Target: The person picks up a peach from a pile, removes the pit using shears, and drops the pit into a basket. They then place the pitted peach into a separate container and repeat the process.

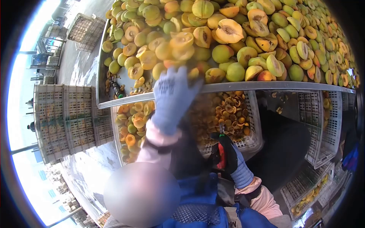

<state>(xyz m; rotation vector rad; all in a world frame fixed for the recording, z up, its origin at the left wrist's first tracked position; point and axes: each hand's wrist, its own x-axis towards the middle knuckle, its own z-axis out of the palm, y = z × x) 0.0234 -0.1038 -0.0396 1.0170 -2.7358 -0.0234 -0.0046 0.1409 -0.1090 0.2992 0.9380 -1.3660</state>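
Observation:
My left hand (173, 95), in a pale grey-blue glove, reaches over the metal rim of the fruit table (228, 86). Its thumb is spread away from the fingers, and the fingertips meet the near edge of the piled, mostly halved peach-like fruit (230, 31). Motion blurs some fruit just beyond them. Lower down, my right hand (230, 152), in a dark-palmed glove with a blue-grey cuff, is closed round a red-handled tool (221, 155). The tool's narrow metal tip points up toward a crate of fruit scraps (255, 125) below the rim.
Under the table's left part sits a container of orange fruit halves (131, 140). Stacked plastic crates (64, 121) stand at the left, with another crate stack (86, 32) behind. White crates (329, 129) are at the right, and a lower crate (310, 190) holds yellow pieces.

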